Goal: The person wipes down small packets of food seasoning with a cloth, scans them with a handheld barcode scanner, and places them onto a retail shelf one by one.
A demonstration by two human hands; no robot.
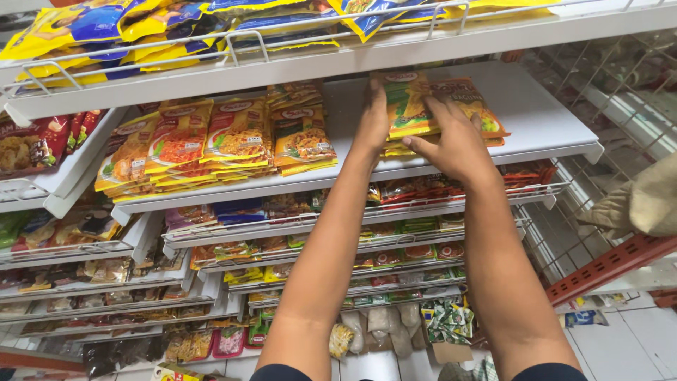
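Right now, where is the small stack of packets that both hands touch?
In the head view, the stack of packets lies right of centre on the white shelf, between the left hand and right hand.

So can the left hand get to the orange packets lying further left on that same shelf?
Probably yes. The left hand rests by the green packet, and only bare white shelf lies between it and the orange packets.
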